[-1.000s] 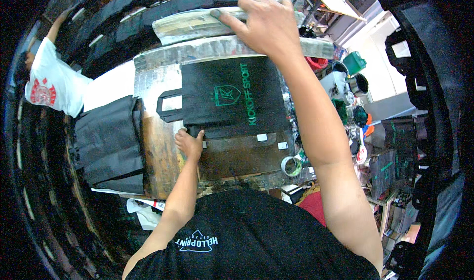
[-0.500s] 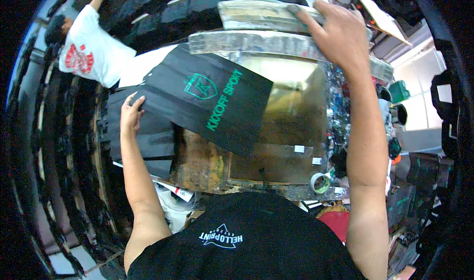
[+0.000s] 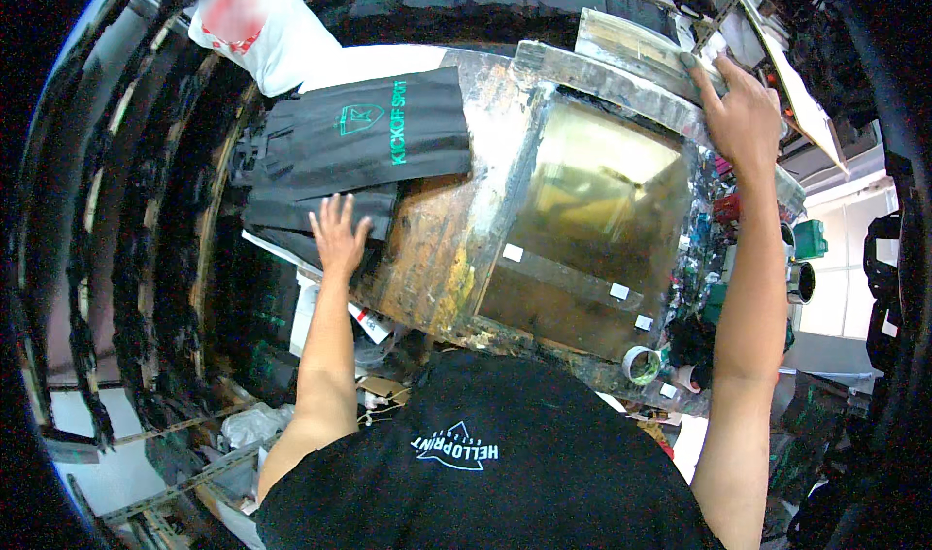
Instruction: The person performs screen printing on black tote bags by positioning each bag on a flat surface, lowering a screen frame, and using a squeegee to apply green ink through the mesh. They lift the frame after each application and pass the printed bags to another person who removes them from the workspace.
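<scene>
A black fabric sheet, perhaps a flat bag, with a green shield and green lettering lies at the left of the worktable. Beneath and nearer to me is another black fabric piece. Over that lower piece my left hand is open, fingers spread, holding nothing; whether it touches the cloth I cannot tell. My right hand is closed on the raised, worn frame at the far right, thumb along its edge. Part of the grip is hidden. A shiny brownish flat board lies bare between my arms.
Small white squares and a tape roll sit at the board's near side. Jars and a green container crowd the right. Black pieces hang on racks at left and back. A person in a white shirt stands at far left.
The printed black sheet has gone from across the board to the pile at the left. My left hand has let go of it and spread open. My right hand stays on the frame; the view has turned.
</scene>
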A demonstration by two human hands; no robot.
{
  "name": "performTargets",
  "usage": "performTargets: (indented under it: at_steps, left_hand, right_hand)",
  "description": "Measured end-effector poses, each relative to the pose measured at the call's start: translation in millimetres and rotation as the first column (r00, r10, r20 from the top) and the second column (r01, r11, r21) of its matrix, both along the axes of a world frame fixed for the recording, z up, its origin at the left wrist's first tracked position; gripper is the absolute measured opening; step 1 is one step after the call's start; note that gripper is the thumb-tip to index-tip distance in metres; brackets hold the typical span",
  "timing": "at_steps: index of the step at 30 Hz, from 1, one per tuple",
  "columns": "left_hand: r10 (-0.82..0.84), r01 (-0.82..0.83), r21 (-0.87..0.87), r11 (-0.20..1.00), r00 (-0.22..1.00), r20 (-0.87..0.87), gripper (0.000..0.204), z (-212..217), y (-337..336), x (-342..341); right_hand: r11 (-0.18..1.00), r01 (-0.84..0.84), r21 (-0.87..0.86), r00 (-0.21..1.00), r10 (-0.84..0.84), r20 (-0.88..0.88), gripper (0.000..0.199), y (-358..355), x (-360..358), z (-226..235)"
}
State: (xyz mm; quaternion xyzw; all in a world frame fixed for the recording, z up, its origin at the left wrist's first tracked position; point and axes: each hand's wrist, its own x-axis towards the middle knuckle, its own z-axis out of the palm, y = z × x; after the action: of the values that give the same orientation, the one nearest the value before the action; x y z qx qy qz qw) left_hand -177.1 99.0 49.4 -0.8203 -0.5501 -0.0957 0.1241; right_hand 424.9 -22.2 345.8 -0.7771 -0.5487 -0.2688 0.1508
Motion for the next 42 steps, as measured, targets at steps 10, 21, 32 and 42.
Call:
performTargets:
  at_steps: [10, 21, 32, 42]
  left_hand:
    - [0.255, -0.245, -0.268, 0.932, 0.967, 0.003, 0.055, -36.8, -2.1, -11.8]
    - [-0.004, -0.101, -0.662, 0.742, 0.988, -0.156, 0.053, 78.2, 130.1, -47.5]
    - [-0.016, -0.105, -0.703, 0.704, 0.986, -0.163, 0.051, 80.4, 104.7, -23.9]
    - [0.041, -0.095, -0.696, 0.712, 0.995, -0.094, 0.052, 75.5, 99.3, -31.9]
  right_hand:
    - [0.999, -0.028, 0.036, 1.0, 0.028, -0.001, 0.056, -10.8, -14.6, -2.9]
    - [0.998, -0.04, -0.048, 0.995, 0.035, -0.094, 0.058, -20.8, -37.3, 4.0]
    - [0.997, -0.008, -0.07, 0.997, 0.003, -0.081, 0.058, -21.9, -36.7, 7.5]
    - [0.993, -0.078, 0.094, 0.997, 0.08, -0.015, 0.062, -13.4, -23.8, -5.2]
